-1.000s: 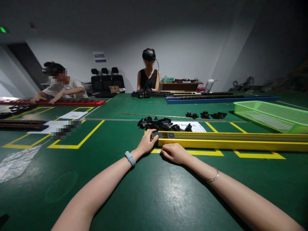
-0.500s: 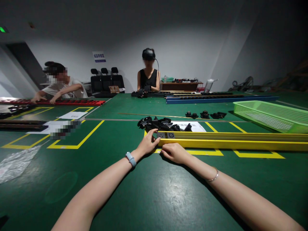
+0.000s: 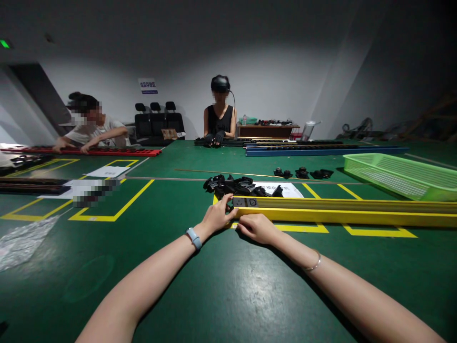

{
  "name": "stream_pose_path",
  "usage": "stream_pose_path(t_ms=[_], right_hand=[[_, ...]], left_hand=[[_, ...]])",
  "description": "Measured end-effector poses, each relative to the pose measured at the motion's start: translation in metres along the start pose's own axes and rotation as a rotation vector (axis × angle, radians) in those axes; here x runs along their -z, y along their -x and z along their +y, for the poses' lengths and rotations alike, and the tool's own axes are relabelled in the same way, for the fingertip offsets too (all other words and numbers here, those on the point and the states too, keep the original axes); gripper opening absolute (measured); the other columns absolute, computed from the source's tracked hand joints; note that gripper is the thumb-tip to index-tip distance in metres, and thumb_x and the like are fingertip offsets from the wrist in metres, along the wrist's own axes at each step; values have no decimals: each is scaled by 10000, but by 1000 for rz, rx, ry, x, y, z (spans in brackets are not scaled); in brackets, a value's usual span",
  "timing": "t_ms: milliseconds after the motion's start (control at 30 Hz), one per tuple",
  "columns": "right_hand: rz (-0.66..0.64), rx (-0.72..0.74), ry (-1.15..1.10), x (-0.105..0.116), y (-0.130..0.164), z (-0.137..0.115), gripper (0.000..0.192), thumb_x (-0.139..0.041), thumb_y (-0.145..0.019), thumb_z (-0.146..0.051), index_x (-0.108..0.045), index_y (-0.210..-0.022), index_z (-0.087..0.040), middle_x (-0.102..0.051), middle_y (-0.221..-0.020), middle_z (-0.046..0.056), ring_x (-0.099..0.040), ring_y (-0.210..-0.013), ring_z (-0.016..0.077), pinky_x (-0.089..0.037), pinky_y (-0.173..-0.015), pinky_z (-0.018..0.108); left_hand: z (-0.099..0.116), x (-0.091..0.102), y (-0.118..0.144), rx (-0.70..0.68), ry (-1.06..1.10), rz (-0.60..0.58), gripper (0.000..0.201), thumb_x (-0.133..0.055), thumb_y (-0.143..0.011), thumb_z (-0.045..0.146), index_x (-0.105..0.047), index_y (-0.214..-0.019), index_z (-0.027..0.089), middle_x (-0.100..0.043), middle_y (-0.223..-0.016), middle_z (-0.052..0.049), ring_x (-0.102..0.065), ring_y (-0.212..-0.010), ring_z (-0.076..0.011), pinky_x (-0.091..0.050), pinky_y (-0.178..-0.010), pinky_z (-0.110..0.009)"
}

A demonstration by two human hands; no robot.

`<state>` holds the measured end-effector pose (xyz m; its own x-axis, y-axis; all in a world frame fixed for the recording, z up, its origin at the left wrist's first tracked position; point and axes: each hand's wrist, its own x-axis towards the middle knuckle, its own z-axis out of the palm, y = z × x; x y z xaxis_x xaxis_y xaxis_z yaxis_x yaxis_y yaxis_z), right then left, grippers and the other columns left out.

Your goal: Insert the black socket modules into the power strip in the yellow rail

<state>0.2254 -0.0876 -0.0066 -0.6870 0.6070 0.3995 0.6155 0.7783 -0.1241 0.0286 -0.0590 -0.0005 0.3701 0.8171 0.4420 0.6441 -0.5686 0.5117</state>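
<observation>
A long yellow rail (image 3: 342, 212) lies across the green table (image 3: 228, 290), from the middle to the right edge. Two small grey blocks (image 3: 238, 202) sit in its left end. My left hand (image 3: 217, 216) is at that end, with thumb and forefinger pinched around the outermost grey block. Fingers curled, my right hand (image 3: 257, 227) rests on the table against the rail's near side and holds nothing that I can see. Just behind the rail's end is a pile of black parts (image 3: 240, 185), partly on a white sheet (image 3: 290, 189).
A green mesh basket (image 3: 400, 172) stands at the right, and a few black parts (image 3: 303, 172) lie behind the rail. A blue rail (image 3: 321, 150) lies farther back. Two other people work at the far and left sides. Clear plastic wrap (image 3: 21, 240) lies at the left.
My left hand's fingers have shifted at the rail's end, and a second grey block now sits in the rail beside the first. The view has tilted slightly. My right hand has stayed put.
</observation>
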Motion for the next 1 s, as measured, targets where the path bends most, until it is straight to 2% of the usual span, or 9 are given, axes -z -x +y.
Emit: stream_pose_path(t_ms=[167, 333, 400, 567, 700, 767, 867, 1000], right_hand=[[6, 0, -4, -2, 0, 1, 198, -469, -909, -244, -589, -766, -181, -644, -711, 29, -581, -621, 137, -369, -598, 235], [4, 3, 9, -2, 1, 2, 193, -468, -913, -258, -586, -781, -181, -648, -723, 31, -589, -641, 141, -370, -610, 237], [4, 6, 14, -2, 1, 1, 194, -467, -914, -260, -582, -779, -182, -647, -723, 29, -587, -640, 139, -368, -611, 237], [12, 8, 30, -2, 0, 1, 203, -469, -911, -250, -572, -750, -184, -639, -699, 21, -574, -615, 131, -357, -593, 234], [39, 38, 34, -5, 1, 3, 201, -477, -907, -242, -563, -734, -186, -628, -682, 11, -557, -593, 125, -347, -578, 238], [85, 57, 27, -5, 2, 4, 194, -478, -904, -231, -559, -734, -185, -617, -670, 10, -542, -584, 123, -348, -574, 242], [235, 51, 58, -2, 4, 4, 184, -465, -902, -205, -564, -750, -180, -607, -692, 27, -530, -616, 134, -364, -591, 254], [402, -26, 153, 6, 4, 4, 110, -498, -881, -212, -596, -846, -178, -627, -814, 73, -553, -784, 197, -421, -713, 322]], left_hand=[[-2, -2, 0, -28, -49, 0, 472, -482, -890, 466, -397, -1291, 233, -626, -1204, -84, -638, -1037, -222, -509, -847, -337], [-3, -2, 0, 27, -27, -11, 417, -484, -876, 519, -457, -1176, 230, -680, -990, -42, -673, -825, -189, -520, -704, -294], [-3, -2, -1, 7, -26, -15, 399, -476, -882, 517, -477, -1162, 233, -679, -961, -31, -668, -810, -178, -516, -695, -284], [-5, -3, -2, -80, -15, -9, 417, -436, -914, 471, -465, -1248, 222, -648, -1086, -50, -652, -891, -162, -528, -745, -274], [-5, -5, -2, -116, -42, -8, 378, -414, -928, 441, -503, -1212, 207, -603, -1211, -73, -637, -967, -163, -535, -781, -269], [-3, -6, -1, -119, -64, 0, 360, -414, -930, 426, -518, -1191, 202, -586, -1246, -82, -632, -991, -166, -535, -799, -272], [1, -5, 0, -118, -88, 9, 341, -427, -926, 404, -523, -1179, 197, -565, -1283, -90, -627, -1009, -171, -534, -825, -287], [4, -3, 0, -99, -106, 3, 306, -422, -926, 397, -541, -1127, 201, -516, -1347, -82, -631, -999, -168, -537, -817, -289]])
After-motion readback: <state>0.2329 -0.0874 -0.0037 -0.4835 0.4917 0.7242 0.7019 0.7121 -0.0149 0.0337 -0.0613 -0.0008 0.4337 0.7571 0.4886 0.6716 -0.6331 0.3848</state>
